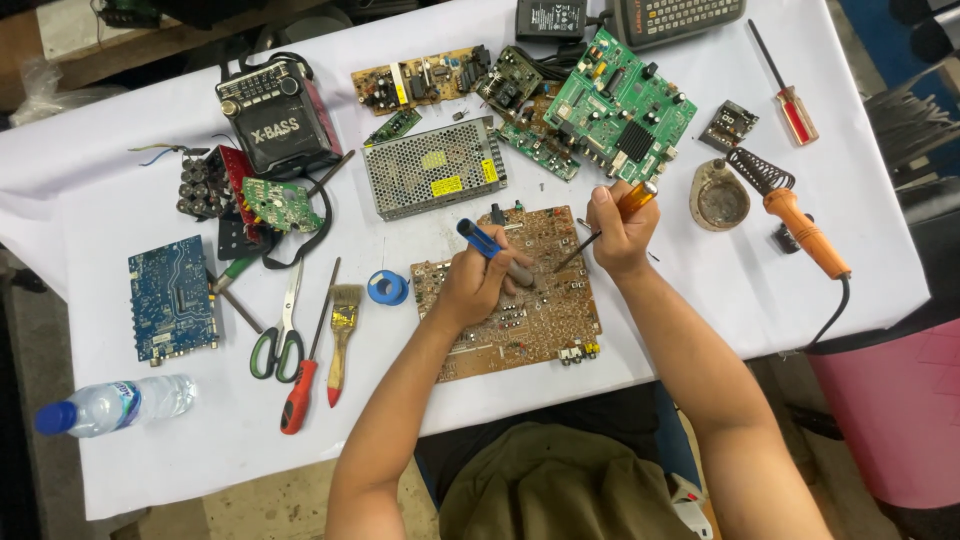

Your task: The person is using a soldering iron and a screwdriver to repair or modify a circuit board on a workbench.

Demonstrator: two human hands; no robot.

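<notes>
Slippage is the main risk here. The right hand point(620, 232) grips an amber-handled screwdriver point(612, 218) with fingers closed around the handle, its thin tip angled down at about 8 o'clock onto the brown circuit board point(520, 300). The left hand point(478, 285) holds a blue-handled tool point(492, 250), fingers wrapped tight on the grip, its grey end touching the board just beside the screwdriver tip. With 2 tips so near each other, I judge that a skid of either could scrape the copper side or jab the other hand. The board lies loose on the white tabletop point(700, 300) at the near edge, at 6 o'clock from the perforated metal power supply point(433, 167), so pressure could also make it shift or pivot.

At 3 o'clock from the right hand an orange-handled soldering iron point(800, 225) rests near a round stand point(720, 198); whether it is hot I cannot tell, but its cord point(835, 310) hangs off the edge and could snag an elbow. At 9 o'clock lie a blue solder reel point(387, 288), a paintbrush point(343, 330), green-handled scissors point(282, 335) and a red-handled screwdriver point(300, 390), all well apart from the board. Nothing blocks the hands.
</notes>
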